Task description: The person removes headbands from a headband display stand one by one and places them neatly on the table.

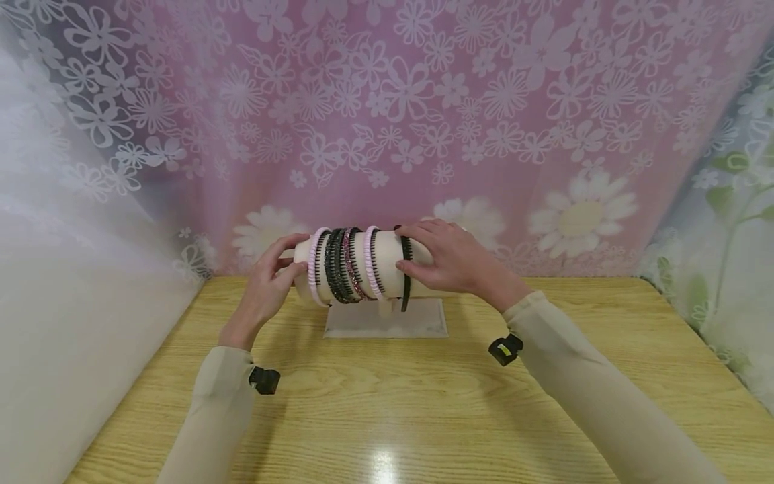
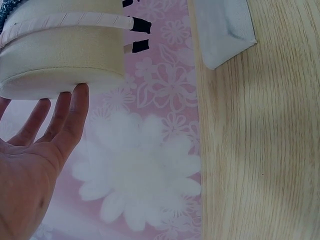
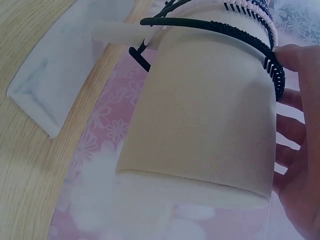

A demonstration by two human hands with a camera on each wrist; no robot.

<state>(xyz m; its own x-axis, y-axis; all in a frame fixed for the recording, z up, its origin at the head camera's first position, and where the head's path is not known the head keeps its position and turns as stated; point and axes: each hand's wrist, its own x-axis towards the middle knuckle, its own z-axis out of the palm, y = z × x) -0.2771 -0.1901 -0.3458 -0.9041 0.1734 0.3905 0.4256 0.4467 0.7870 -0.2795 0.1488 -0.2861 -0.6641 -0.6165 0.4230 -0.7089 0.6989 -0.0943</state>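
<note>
A cream padded cylinder [image 3: 200, 115] on a low stand carries several headbands side by side. In the head view my right hand [image 1: 450, 259] grips a black toothed headband [image 1: 407, 272] near the cylinder's right part; the right wrist view shows the thumb on this band and the other fingers behind the cylinder. My left hand [image 1: 266, 282] is at the other end, its extended fingertips touching the flat end face in the left wrist view. Beside it sits a pale pink wrapped headband [image 1: 313, 269], then dark glittery headbands [image 1: 335, 269], a pink glittery one [image 1: 351, 262] and another pale pink one [image 1: 371, 265].
The stand's whitish rectangular base [image 1: 387, 319] rests on a wood-grain table [image 1: 363, 396]. Behind the table hangs a pink flowered curtain [image 1: 375, 121], with pale curtains on both sides. Black wrist cameras [image 1: 264, 380] are strapped at both sleeves.
</note>
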